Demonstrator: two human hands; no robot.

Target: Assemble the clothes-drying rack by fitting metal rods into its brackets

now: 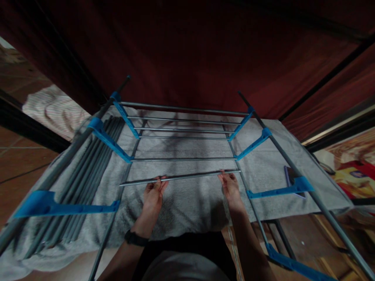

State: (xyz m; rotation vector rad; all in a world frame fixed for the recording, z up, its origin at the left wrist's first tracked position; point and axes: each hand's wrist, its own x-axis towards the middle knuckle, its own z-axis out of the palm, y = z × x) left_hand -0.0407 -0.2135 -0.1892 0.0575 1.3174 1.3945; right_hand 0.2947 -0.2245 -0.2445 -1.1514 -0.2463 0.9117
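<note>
The rack frame (66,160), built of grey metal tubes and blue plastic brackets (113,144), lies on a fuzzy grey blanket (181,210) and is the thing to measure everything else from. Within its width, on the near side of its nearest fitted crossbar (183,159), is a loose thin metal rod (193,176). The rod runs crosswise, slightly tilted, its left end lower in view; its two ends appear over the frame's inner side tubes, and I cannot tell whether they touch them.

The left hand (155,192), toward the frame's left side, grips the rod with its fingers closed around it. The right hand (230,186), close by the frame's right inner tube, pinches the same rod between its fingers near the right end. A dark wristband (136,238) circles the left wrist.

At the frame's far end, four more crossbars span the farthest pair of brackets. A bundle of grey tubes (84,183) lies along the frame's left side, side by side. On the frame's right, a flat, dark, purple-edged item (293,177) lies partly hidden behind a bracket. Beyond the frame hangs dark red fabric (181,58)
</note>
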